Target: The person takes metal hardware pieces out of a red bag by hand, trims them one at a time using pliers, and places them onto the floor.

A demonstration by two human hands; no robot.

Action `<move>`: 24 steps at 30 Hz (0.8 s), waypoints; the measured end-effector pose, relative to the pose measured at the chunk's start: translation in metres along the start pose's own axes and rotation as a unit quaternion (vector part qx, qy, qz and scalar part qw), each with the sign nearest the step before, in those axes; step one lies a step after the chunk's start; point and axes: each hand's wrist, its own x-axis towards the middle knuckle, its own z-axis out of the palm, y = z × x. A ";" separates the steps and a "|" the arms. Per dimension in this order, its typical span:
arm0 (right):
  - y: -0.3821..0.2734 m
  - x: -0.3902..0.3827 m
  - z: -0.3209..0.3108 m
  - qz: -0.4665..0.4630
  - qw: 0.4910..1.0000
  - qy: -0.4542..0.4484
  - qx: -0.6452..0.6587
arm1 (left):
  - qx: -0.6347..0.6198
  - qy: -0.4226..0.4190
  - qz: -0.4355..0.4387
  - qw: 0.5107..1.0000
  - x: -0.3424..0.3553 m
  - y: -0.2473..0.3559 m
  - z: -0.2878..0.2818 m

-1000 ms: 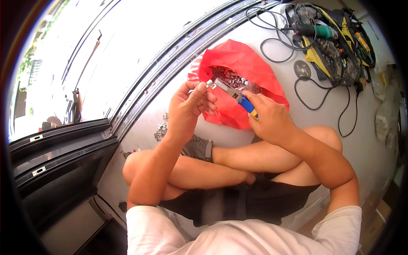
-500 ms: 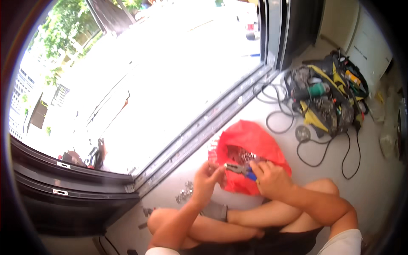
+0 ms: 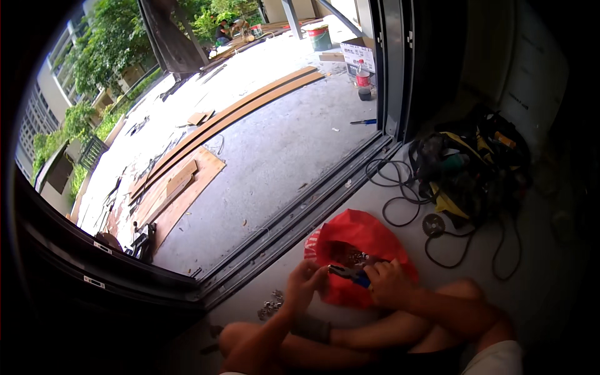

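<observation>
Low in the frame's centre, right hand wrapped around blue-handled pliers, left hand pinching something too small to identify at their tip, over a red bag of metal parts. Probably mid-grip on a small fitting; next, steady squeezing and careful alignment needed. Further right, tool bag and cables; beyond, door track.

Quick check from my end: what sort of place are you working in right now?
Most likely a building site, at an open sliding-door threshold. Timber planks and a paint bucket lie on the bare concrete outside; a tool bag with cables sits indoors beside the door track.
</observation>
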 end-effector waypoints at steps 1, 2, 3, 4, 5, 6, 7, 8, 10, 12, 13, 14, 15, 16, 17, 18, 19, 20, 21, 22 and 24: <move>-0.001 -0.001 0.000 0.004 1.000 0.002 0.001 | -0.001 0.000 0.001 1.000 0.000 0.000 0.000; -0.002 -0.002 0.001 0.009 1.000 0.005 0.002 | -0.006 -0.001 0.002 1.000 0.000 -0.001 -0.001; -0.001 -0.004 0.005 0.009 1.000 0.005 0.001 | -0.010 -0.003 0.003 1.000 -0.001 -0.001 0.000; 0.002 -0.006 0.010 0.013 0.999 0.006 0.039 | -0.011 -0.003 0.004 1.000 -0.002 0.000 0.000; 0.002 -0.007 0.012 0.018 0.997 0.006 0.077 | -0.014 -0.004 0.002 1.000 -0.003 0.000 0.001; 0.001 -0.008 0.011 0.018 0.997 0.007 0.076 | -0.018 -0.004 0.001 1.000 -0.004 0.001 0.001; 0.000 -0.008 0.008 0.028 0.996 -0.008 0.087 | -0.018 -0.005 0.001 1.000 -0.004 0.001 0.002; -0.001 -0.008 0.005 0.036 0.994 -0.023 0.098 | -0.022 -0.005 -0.001 1.000 -0.005 0.001 0.002; -0.003 -0.007 -0.001 0.041 0.993 -0.040 0.105 | -0.027 -0.005 -0.004 1.000 -0.006 0.001 0.002; -0.004 -0.006 -0.003 0.046 0.991 -0.056 0.111 | -0.022 -0.007 -0.010 1.000 -0.006 -0.001 0.001; -0.004 -0.006 -0.004 0.050 0.991 -0.061 0.109 | -0.022 -0.006 -0.010 1.000 -0.005 -0.002 0.001; -0.004 -0.006 -0.005 0.054 0.991 -0.065 0.106 | -0.021 -0.006 -0.011 1.000 -0.004 -0.005 0.000; -0.003 -0.005 -0.005 0.054 0.991 -0.065 0.105 | -0.019 -0.006 -0.013 1.000 -0.002 -0.006 0.000; -0.003 -0.005 -0.005 0.053 0.991 -0.060 0.104 | -0.019 -0.006 -0.012 1.000 -0.001 -0.006 0.000; -0.002 -0.004 -0.004 0.052 0.992 -0.057 0.103 | -0.026 -0.009 -0.013 1.000 0.000 -0.006 0.000; -0.002 -0.004 -0.003 0.052 0.992 -0.057 0.103 | -0.033 -0.012 -0.014 0.999 0.001 -0.006 0.000; -0.001 -0.003 -0.002 0.053 0.992 -0.042 0.105 | -0.033 -0.012 -0.014 0.999 0.003 -0.006 -0.001; -0.002 -0.004 0.001 0.055 0.992 -0.030 0.109 | -0.038 -0.015 -0.013 0.999 0.003 -0.008 -0.001; -0.001 -0.003 0.003 0.056 0.992 -0.032 0.112 | -0.043 -0.018 -0.012 0.999 0.002 -0.008 -0.002; 0.001 0.000 0.004 0.052 0.992 -0.013 0.111 | -0.043 -0.018 -0.015 0.999 0.004 -0.006 -0.002; 0.001 -0.002 0.005 0.050 0.992 0.001 0.113 | -0.025 -0.014 0.015 0.999 0.004 -0.001 0.000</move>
